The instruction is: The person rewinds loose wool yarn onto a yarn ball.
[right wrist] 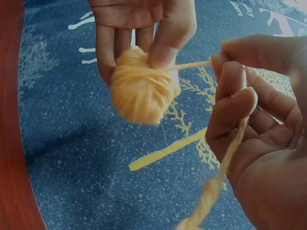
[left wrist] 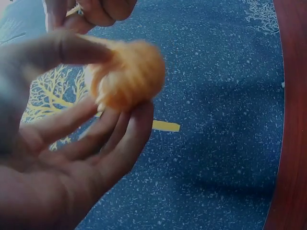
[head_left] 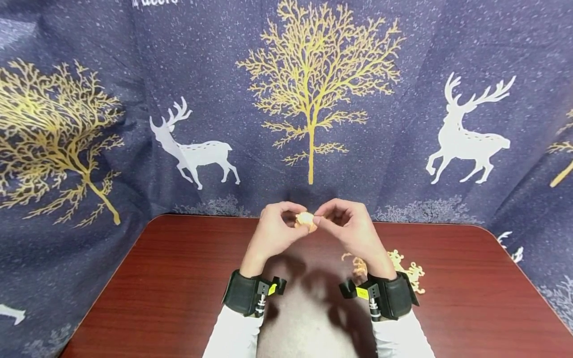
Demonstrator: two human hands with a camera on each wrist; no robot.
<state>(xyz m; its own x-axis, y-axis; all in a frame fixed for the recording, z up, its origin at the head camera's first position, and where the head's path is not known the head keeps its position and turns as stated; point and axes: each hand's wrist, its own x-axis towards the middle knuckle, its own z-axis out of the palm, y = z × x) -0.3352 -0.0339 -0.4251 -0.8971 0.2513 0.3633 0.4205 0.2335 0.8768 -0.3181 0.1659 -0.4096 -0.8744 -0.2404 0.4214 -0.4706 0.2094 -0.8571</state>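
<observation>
My left hand [head_left: 274, 231] grips a small ball of yellow-orange yarn [right wrist: 144, 93] between thumb and fingertips, above the far part of the table. A short taut strand [right wrist: 192, 64] runs from the ball to my right hand [head_left: 351, 228], which pinches it between thumb and index finger. Below that pinch, the yarn passes through the curled fingers and hangs down as a twisted, thicker length [right wrist: 208, 196] in the right wrist view. In the left wrist view the yarn ball [left wrist: 136, 74] shows close up, somewhat blurred, its wound layers visible.
Loose, curly yarn [head_left: 409, 271] lies on the red-brown table [head_left: 179, 278] beside and partly behind my right wrist. A dark blue cloth [head_left: 286, 194] printed with trees and deer hangs behind the table's far edge. Black bands [head_left: 243, 293] wrap both wrists.
</observation>
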